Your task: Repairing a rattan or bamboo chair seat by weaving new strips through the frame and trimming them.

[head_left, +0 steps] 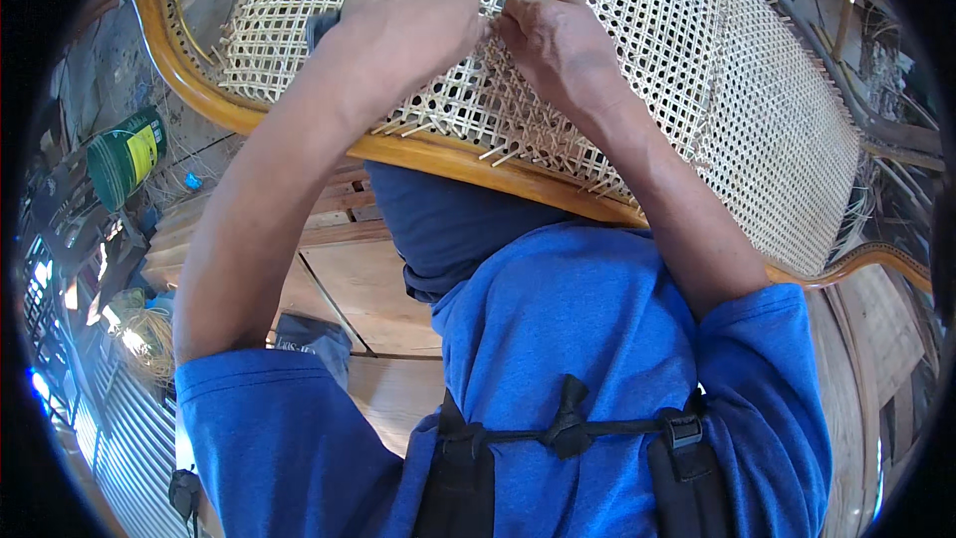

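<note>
A woven cane panel point(637, 10), pale with rows of small openings, is spread over a curved varnished wooden frame point(468, 151) across my lap. Both my hands are close together over its middle part. My left hand point(413, 20) is closed, knuckles up, its fingertips hidden from view. Just to its right my right hand point(558, 35) is pinched, fingertips on the weave near the left hand. Whatever lies between the fingers is too small to make out. Loose cane ends stick out along the frame's near edge. A dark object point(322, 28) shows partly behind my left wrist.
A green can with a yellow label point(124, 156) lies at the left, near a small blue scrap point(193, 180). Further down is a bundle of cane strands point(144, 339). A grey printed cloth or bag point(311, 341) rests on the wooden planks point(368, 284) below.
</note>
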A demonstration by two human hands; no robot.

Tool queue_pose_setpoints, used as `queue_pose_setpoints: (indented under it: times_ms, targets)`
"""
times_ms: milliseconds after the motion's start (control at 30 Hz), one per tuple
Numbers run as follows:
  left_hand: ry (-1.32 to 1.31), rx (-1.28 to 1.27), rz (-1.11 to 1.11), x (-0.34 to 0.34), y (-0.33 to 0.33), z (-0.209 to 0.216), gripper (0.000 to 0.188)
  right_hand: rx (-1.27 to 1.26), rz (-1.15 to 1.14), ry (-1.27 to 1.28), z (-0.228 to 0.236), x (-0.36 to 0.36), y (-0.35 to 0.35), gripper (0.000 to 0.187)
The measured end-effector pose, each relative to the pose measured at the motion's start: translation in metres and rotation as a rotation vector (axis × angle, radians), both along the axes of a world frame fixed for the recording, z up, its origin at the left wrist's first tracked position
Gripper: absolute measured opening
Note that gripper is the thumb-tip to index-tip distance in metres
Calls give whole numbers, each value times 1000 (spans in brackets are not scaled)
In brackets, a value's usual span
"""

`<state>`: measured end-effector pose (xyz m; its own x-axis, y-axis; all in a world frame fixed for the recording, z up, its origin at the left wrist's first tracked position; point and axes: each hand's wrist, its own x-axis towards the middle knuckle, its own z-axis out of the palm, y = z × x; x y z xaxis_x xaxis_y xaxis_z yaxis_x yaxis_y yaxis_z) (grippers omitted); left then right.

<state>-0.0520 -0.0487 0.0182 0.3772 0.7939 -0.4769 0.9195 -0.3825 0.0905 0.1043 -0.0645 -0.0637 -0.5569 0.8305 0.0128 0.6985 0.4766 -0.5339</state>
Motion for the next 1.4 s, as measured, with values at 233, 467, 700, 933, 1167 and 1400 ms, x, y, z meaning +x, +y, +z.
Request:
queue_pose_setpoints:
  times_ms: [233, 467, 700, 933, 1167, 1400]
  targets:
    - [173, 9, 17, -17, 14, 24, 29, 52, -74, 170, 6, 1, 1, 9]
    - [149, -64, 146, -66, 3, 23, 38, 98, -41, 116, 8, 6, 9, 12]
    - [-374, -150, 705, -50, -17, 21, 42, 138, 15, 100, 16, 34, 14, 13]
    - [-216, -250, 520, -39, -21, 6, 40, 94, 130, 174, 10, 48, 22, 21]
    - [-226, -239, 614, -40, -21, 13, 39, -286, 149, 226, 14, 55, 44, 22]
    - [-399, -415, 642, -38, -8, 10, 28, -648, 137, 409, 2, 70, 60, 11]
